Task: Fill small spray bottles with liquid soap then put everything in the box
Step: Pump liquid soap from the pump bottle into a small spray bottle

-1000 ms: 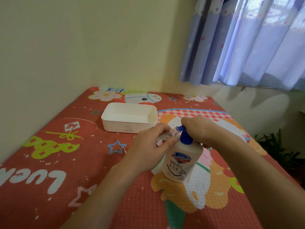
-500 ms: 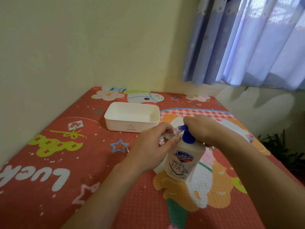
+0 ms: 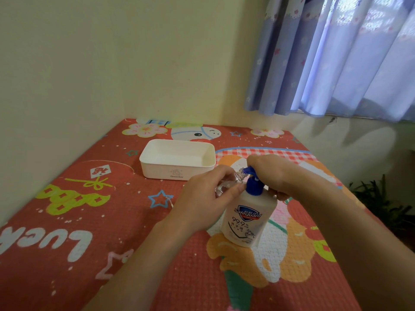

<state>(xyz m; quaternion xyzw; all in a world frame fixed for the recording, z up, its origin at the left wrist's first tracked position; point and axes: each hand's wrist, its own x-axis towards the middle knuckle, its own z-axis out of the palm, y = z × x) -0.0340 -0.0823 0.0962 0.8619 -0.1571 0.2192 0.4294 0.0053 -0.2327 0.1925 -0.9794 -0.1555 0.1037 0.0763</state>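
Note:
A white soap bottle (image 3: 248, 217) with a blue pump (image 3: 253, 185) stands upright on the patterned mat. My left hand (image 3: 205, 199) grips a small clear spray bottle (image 3: 226, 185), tilted, with its open neck at the pump's spout. My right hand (image 3: 271, 170) lies over the pump head, fingers curled round it. A white rectangular box (image 3: 157, 170) sits open beyond the hands, with nothing visible inside it.
The red cartoon mat (image 3: 89, 232) runs into a corner of yellow walls on the left and at the back. A blue curtain (image 3: 336, 57) hangs at the upper right. A green plant (image 3: 379, 198) stands past the mat's right edge.
Both hands and the two bottles stay together in the same pose. The view has shifted slightly; nothing was let go.

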